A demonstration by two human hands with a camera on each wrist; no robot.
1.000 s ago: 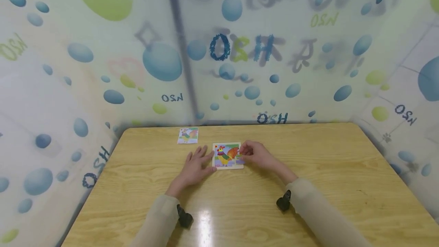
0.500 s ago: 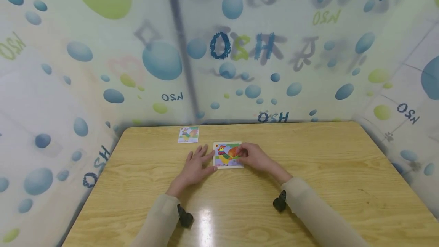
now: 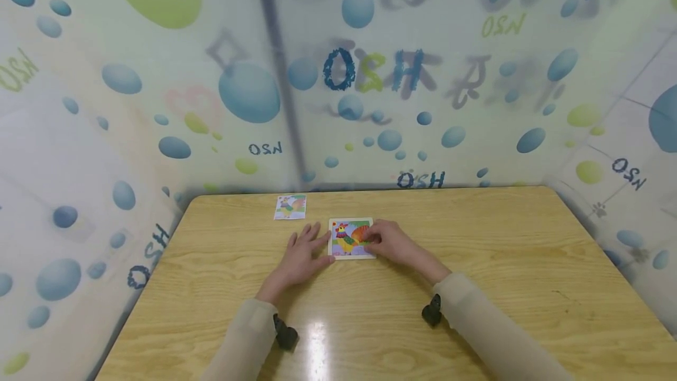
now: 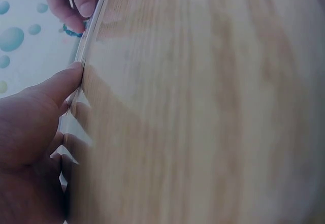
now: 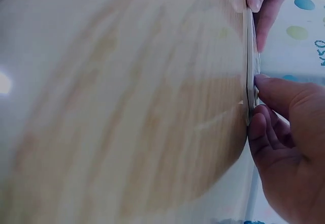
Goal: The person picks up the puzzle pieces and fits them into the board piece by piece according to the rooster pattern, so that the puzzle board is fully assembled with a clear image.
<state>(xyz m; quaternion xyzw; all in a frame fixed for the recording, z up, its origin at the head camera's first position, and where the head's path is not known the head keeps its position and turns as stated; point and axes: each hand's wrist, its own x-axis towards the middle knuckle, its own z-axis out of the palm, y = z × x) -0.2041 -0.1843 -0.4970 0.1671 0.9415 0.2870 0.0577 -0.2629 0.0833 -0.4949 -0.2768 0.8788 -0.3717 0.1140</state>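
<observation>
A small square jigsaw puzzle (image 3: 345, 240) with a colourful rooster picture lies in a pale frame on the wooden table. My left hand (image 3: 304, 257) rests flat beside it, fingers spread, thumb and forefinger touching the frame's left side. At the right part of the picture, the curled fingers of my right hand (image 3: 392, 242) pinch a puzzle piece low against the board; the fingers mostly hide it. In the right wrist view, the right thumb (image 5: 277, 93) is at the board's edge, seen side-on, with the other fingers bent below it.
A square picture card (image 3: 290, 207) showing the same rooster, paler, lies near the table's back edge, left of the puzzle. The wooden table (image 3: 476, 240) meets a patterned wall (image 3: 455, 163) at the back. Light glares off the tabletop in front.
My right hand has moved left from the board's right edge onto the picture, bringing the piece over the gap at the right, then held still. My left hand has stayed in place.
</observation>
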